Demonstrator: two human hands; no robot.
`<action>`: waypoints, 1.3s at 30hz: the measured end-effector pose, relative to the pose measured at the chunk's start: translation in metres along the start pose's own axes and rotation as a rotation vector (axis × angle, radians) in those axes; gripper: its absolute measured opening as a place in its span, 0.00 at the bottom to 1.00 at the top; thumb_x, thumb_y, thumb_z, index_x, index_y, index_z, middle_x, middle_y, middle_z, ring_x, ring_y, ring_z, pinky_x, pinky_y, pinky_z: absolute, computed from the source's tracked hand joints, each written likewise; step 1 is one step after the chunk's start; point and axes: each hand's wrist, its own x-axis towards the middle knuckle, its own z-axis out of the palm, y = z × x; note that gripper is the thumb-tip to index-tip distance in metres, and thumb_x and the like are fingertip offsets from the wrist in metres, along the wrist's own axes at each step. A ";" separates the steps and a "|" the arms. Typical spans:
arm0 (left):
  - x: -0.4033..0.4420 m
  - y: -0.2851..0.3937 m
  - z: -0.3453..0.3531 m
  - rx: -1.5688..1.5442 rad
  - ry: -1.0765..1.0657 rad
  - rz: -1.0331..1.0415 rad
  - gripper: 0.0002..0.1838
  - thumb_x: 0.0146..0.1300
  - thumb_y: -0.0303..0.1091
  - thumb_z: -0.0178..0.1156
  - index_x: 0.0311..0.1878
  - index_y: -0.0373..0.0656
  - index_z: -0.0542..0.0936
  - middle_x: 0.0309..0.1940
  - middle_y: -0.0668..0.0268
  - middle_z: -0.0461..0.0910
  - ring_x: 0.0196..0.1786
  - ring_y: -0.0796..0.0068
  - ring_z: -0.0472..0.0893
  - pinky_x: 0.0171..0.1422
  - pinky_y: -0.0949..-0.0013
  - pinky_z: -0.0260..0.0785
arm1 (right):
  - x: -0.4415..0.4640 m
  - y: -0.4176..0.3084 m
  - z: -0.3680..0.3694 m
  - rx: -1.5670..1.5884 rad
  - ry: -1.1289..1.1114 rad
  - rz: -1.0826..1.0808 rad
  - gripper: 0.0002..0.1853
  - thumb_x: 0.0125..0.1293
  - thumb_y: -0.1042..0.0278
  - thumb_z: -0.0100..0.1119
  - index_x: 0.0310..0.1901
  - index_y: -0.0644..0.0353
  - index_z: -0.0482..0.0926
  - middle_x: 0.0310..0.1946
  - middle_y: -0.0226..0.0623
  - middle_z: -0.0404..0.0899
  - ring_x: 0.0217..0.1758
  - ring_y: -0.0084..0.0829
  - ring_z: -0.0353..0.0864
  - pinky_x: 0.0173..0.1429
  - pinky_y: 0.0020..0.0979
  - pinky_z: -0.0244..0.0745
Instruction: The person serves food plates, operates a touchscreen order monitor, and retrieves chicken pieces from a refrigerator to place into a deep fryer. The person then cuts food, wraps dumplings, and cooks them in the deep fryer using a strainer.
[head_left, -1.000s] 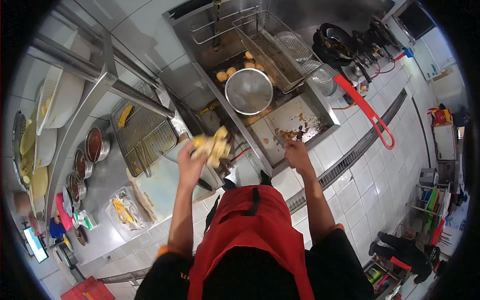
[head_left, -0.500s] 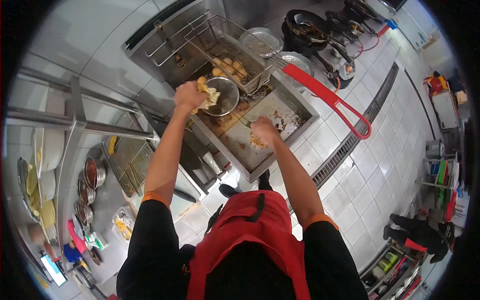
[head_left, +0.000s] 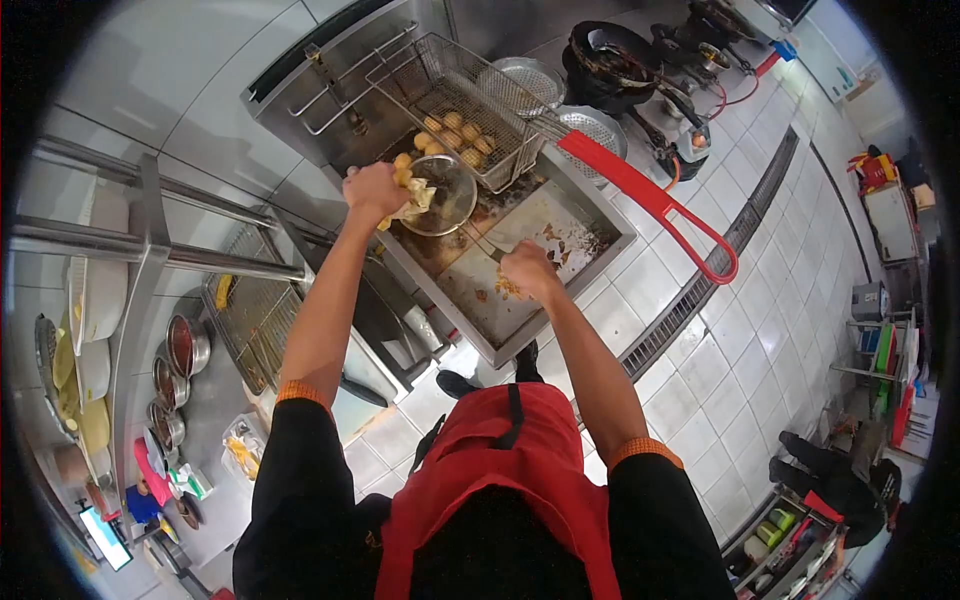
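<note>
My right hand (head_left: 528, 270) is closed round the handle of a round mesh skimmer (head_left: 437, 200), which is held over the fryer (head_left: 470, 325). Crumpled pale-yellow cloth (head_left: 414, 200), or possibly paper, is bunched in my left hand (head_left: 374, 191), against the skimmer's left side. Behind them stands a wire fry basket (head_left: 430, 75) with several golden round fried pieces (head_left: 455, 135) inside. A similar piece (head_left: 402, 161) shows beside my left fingers. Brown crumbs (head_left: 507, 290) lie on the fryer's metal surface near my right hand.
The basket's long red handle (head_left: 650, 195) reaches out to the right over the tiled floor. Perforated metal pans (head_left: 592, 130) and a black wok (head_left: 610, 60) stand beyond the fryer. On the left are a wire rack (head_left: 250, 320) and a steel shelf rail (head_left: 200, 255). Another person (head_left: 835, 475) is at the lower right.
The skimmer has tilted slightly and its mesh faces me more. Both hands keep their holds almost in place. At the lower right the other person has shifted position.
</note>
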 end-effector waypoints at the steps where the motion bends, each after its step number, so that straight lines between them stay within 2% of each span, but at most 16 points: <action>1: 0.004 0.007 0.001 0.020 -0.102 -0.010 0.21 0.43 0.43 0.62 0.44 0.54 0.81 0.44 0.61 0.79 0.51 0.54 0.74 0.53 0.60 0.69 | 0.001 0.006 -0.003 -0.223 -0.225 -0.104 0.14 0.51 0.72 0.51 0.39 0.72 0.73 0.39 0.51 0.77 0.34 0.38 0.78 0.34 0.35 0.72; 5: 0.031 0.033 0.025 0.300 -0.312 0.074 0.25 0.48 0.44 0.62 0.52 0.50 0.76 0.58 0.60 0.66 0.61 0.55 0.64 0.57 0.57 0.64 | 0.006 0.031 0.011 0.068 -0.102 -0.094 0.17 0.52 0.71 0.50 0.41 0.75 0.70 0.36 0.55 0.75 0.33 0.38 0.78 0.31 0.37 0.73; 10: 0.058 0.035 0.064 0.313 -0.088 0.054 0.31 0.47 0.46 0.64 0.58 0.53 0.71 0.60 0.60 0.62 0.61 0.56 0.63 0.57 0.54 0.65 | -0.014 -0.009 -0.013 0.406 -0.155 0.292 0.15 0.54 0.69 0.48 0.38 0.74 0.70 0.33 0.51 0.74 0.28 0.37 0.76 0.28 0.35 0.71; 12: 0.048 0.025 0.040 0.003 -0.057 -0.005 0.30 0.46 0.43 0.66 0.56 0.53 0.72 0.58 0.60 0.64 0.60 0.55 0.65 0.57 0.55 0.65 | -0.017 -0.010 0.000 0.458 -0.067 0.281 0.13 0.54 0.70 0.47 0.36 0.74 0.70 0.30 0.49 0.74 0.25 0.37 0.75 0.26 0.36 0.70; 15: 0.018 -0.019 0.012 -0.228 0.392 0.131 0.24 0.44 0.38 0.65 0.48 0.48 0.76 0.43 0.60 0.76 0.48 0.55 0.75 0.49 0.62 0.71 | -0.002 -0.002 0.005 0.483 -0.038 0.276 0.11 0.55 0.69 0.46 0.30 0.71 0.71 0.23 0.45 0.72 0.19 0.36 0.71 0.21 0.35 0.65; 17: -0.029 -0.044 -0.029 -0.632 0.311 0.065 0.23 0.44 0.35 0.66 0.47 0.49 0.76 0.32 0.61 0.79 0.37 0.55 0.78 0.42 0.65 0.72 | 0.003 -0.008 0.000 0.450 -0.123 0.295 0.10 0.56 0.69 0.46 0.27 0.70 0.71 0.18 0.42 0.71 0.16 0.33 0.69 0.17 0.34 0.62; 19: -0.065 -0.080 -0.026 -0.629 0.450 0.140 0.21 0.48 0.33 0.66 0.48 0.46 0.76 0.24 0.65 0.78 0.27 0.63 0.79 0.35 0.69 0.72 | -0.001 -0.030 -0.010 0.613 -0.202 0.397 0.12 0.59 0.69 0.44 0.21 0.66 0.69 0.12 0.35 0.66 0.10 0.25 0.60 0.12 0.29 0.52; 23: -0.156 -0.080 -0.023 -1.303 -0.028 -0.063 0.16 0.58 0.37 0.61 0.48 0.42 0.76 0.28 0.70 0.79 0.26 0.82 0.77 0.31 0.78 0.70 | 0.048 -0.012 0.028 0.864 -0.273 0.414 0.13 0.61 0.69 0.42 0.20 0.63 0.67 0.12 0.32 0.63 0.09 0.20 0.55 0.11 0.26 0.47; 25: -0.192 -0.042 -0.015 -1.545 -0.382 -0.153 0.17 0.63 0.39 0.55 0.51 0.42 0.73 0.34 0.66 0.79 0.32 0.80 0.78 0.33 0.77 0.73 | 0.060 -0.013 0.037 1.135 -0.390 0.562 0.14 0.62 0.69 0.40 0.19 0.61 0.66 0.12 0.31 0.62 0.09 0.19 0.54 0.12 0.24 0.50; 30: -0.182 0.063 0.066 -2.477 -0.830 -0.579 0.32 0.65 0.57 0.42 0.54 0.33 0.67 0.44 0.50 0.75 0.51 0.55 0.73 0.61 0.57 0.63 | 0.016 -0.057 0.014 0.803 -0.267 0.372 0.12 0.61 0.71 0.37 0.28 0.66 0.71 0.17 0.36 0.70 0.14 0.23 0.64 0.16 0.25 0.59; 32: -0.136 0.078 0.153 -3.032 -1.192 0.413 0.31 0.66 0.57 0.39 0.50 0.34 0.70 0.46 0.51 0.74 0.52 0.55 0.73 0.62 0.56 0.62 | 0.025 -0.043 0.019 0.586 -0.283 0.272 0.12 0.61 0.70 0.39 0.29 0.66 0.73 0.19 0.41 0.74 0.16 0.28 0.69 0.20 0.28 0.66; 33: -0.125 0.084 0.144 -3.042 -1.185 0.426 0.31 0.66 0.57 0.39 0.50 0.34 0.70 0.46 0.51 0.74 0.52 0.55 0.73 0.62 0.56 0.62 | 0.036 -0.026 0.031 -0.017 -0.204 -0.075 0.12 0.58 0.67 0.42 0.31 0.64 0.76 0.26 0.47 0.76 0.25 0.34 0.75 0.29 0.35 0.70; 34: -0.116 0.090 0.129 -2.945 -0.986 -0.079 0.29 0.66 0.56 0.40 0.48 0.35 0.71 0.45 0.53 0.75 0.51 0.57 0.74 0.60 0.57 0.64 | 0.041 -0.016 0.037 -0.620 -0.109 -0.416 0.12 0.56 0.65 0.46 0.33 0.63 0.78 0.32 0.52 0.79 0.35 0.41 0.81 0.37 0.41 0.75; 35: -0.111 0.094 0.121 -2.767 -0.783 -0.528 0.28 0.66 0.55 0.41 0.46 0.36 0.72 0.44 0.54 0.75 0.50 0.58 0.75 0.58 0.57 0.66 | 0.035 -0.020 0.037 -0.630 -0.108 -0.415 0.12 0.56 0.65 0.46 0.33 0.63 0.78 0.32 0.52 0.79 0.35 0.41 0.81 0.37 0.41 0.75; 37: -0.110 0.097 0.131 -2.708 -0.715 -0.484 0.25 0.67 0.52 0.40 0.46 0.38 0.73 0.45 0.55 0.76 0.49 0.60 0.75 0.56 0.58 0.68 | 0.006 -0.047 0.036 -0.219 0.127 -0.089 0.16 0.55 0.61 0.49 0.37 0.64 0.79 0.39 0.55 0.78 0.46 0.49 0.78 0.52 0.46 0.70; 39: -0.105 0.094 0.166 -2.770 -0.658 -0.253 0.17 0.67 0.42 0.44 0.47 0.40 0.72 0.46 0.57 0.76 0.49 0.62 0.76 0.55 0.60 0.69 | -0.030 -0.089 0.011 -0.327 0.114 -0.100 0.14 0.53 0.63 0.50 0.36 0.63 0.79 0.38 0.54 0.78 0.44 0.50 0.77 0.52 0.46 0.70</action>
